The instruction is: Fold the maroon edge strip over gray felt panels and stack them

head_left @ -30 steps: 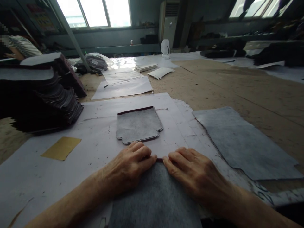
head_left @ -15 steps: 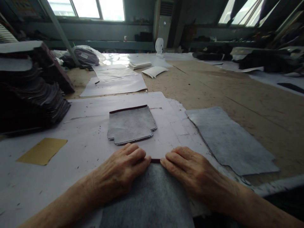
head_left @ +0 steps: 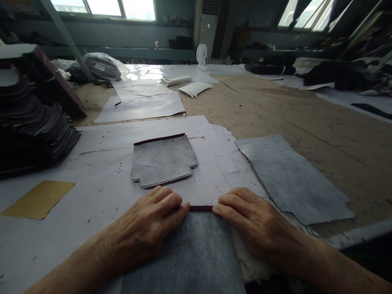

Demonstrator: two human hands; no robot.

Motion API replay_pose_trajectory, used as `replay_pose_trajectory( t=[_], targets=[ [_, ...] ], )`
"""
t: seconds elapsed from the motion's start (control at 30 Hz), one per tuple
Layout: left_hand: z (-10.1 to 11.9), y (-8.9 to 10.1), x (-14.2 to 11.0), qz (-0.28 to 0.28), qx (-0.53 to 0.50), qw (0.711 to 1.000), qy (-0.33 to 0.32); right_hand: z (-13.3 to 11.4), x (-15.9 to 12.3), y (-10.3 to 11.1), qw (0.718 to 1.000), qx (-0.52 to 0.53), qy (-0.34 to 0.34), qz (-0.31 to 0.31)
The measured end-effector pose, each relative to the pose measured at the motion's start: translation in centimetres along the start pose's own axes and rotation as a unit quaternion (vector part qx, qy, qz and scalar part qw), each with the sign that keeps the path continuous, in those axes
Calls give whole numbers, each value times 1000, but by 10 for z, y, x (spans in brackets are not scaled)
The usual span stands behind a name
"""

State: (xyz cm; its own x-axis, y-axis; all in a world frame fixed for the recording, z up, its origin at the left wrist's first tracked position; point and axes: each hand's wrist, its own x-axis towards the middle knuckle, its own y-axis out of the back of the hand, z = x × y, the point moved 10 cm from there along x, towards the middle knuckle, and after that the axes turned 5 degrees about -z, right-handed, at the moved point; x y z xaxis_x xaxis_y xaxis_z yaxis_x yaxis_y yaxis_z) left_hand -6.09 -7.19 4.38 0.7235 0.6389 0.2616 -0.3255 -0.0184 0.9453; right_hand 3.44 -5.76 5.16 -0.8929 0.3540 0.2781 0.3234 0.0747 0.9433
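A grey fabric piece (head_left: pixel 196 249) lies before me, its far edge turned over into a narrow dark-red strip. My left hand (head_left: pixel 156 218) is closed with its thumb and fingertips on the left part of that edge. On the right part, my right hand (head_left: pixel 248 218) pinches in the same way, so a short length of red fold shows between them. Just beyond my hands rests a small stack of grey pieces (head_left: pixel 163 159) with a dark-red folded far edge and notched corners. To the right are more flat grey fabric pieces (head_left: pixel 294 175).
White paper (head_left: pixel 101 163) covers the table under the work. A tan card (head_left: pixel 38 200) lies at left, near a tall stack of dark fabric pieces (head_left: pixel 33 126). Paper sheets (head_left: pixel 141 106), a white fan (head_left: pixel 201 56) and a plastic-wrapped bundle (head_left: pixel 101 67) stand farther back.
My hands have moved slightly apart along the folded edge, so more of the dark-red strip shows between them. The view has shifted a little to the right.
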Motion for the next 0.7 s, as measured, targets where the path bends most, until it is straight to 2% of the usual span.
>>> replay_pose_trajectory(
  t=[0.17,0.33,0.43,0.5,0.57,0.7],
  targets=[
    [-1,-3,0,-7,5,1000,-3,-2,-4,-3,1000,-13,11,-13],
    [0,-3,0,-7,25,1000,-8,-3,-8,0,1000,-17,7,12],
    [1,-2,1,-10,27,1000,-6,-5,-8,6,999,-2,-19,44],
    [2,-2,2,-15,30,999,-7,-2,-10,12,995,18,-59,76],
    [3,-3,2,-24,35,999,-9,11,-16,14,985,58,-131,98],
    [4,-4,2,-22,32,999,-16,54,-40,12,926,171,-314,120]
  ],
)
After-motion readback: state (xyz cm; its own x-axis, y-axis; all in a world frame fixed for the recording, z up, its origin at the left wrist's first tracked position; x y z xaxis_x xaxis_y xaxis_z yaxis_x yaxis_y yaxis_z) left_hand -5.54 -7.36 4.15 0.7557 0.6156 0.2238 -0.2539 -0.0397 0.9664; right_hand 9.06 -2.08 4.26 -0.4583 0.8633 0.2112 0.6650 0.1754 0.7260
